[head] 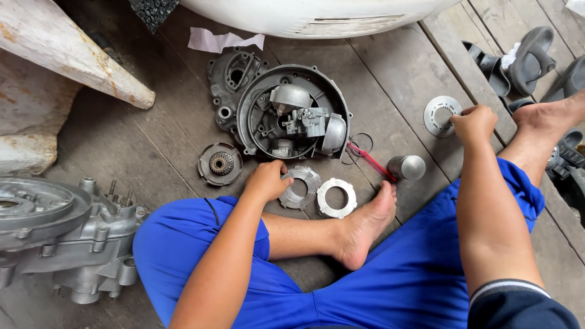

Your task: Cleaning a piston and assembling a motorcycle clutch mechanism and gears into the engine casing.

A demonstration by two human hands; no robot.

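I sit cross-legged on a wooden plank floor in blue trousers. My left hand (pixel 266 180) grips the edge of a grey notched clutch plate (pixel 300 186) lying on the floor. Beside it lies a lighter ring-shaped plate (pixel 336 197). My right hand (pixel 474 123) is closed on the rim of a round perforated metal disc (pixel 440 115) at the right. Ahead stands a round grey engine cover (pixel 292 113) holding several small parts.
A clutch hub with a gear (pixel 220 164) lies left of the cover. A red-handled tool (pixel 369 161) and a metal cylinder (pixel 407 167) lie near my foot. A large engine casing (pixel 61 234) sits at the left, sandals (pixel 518 61) at the upper right, a white body panel (pixel 317 15) above.
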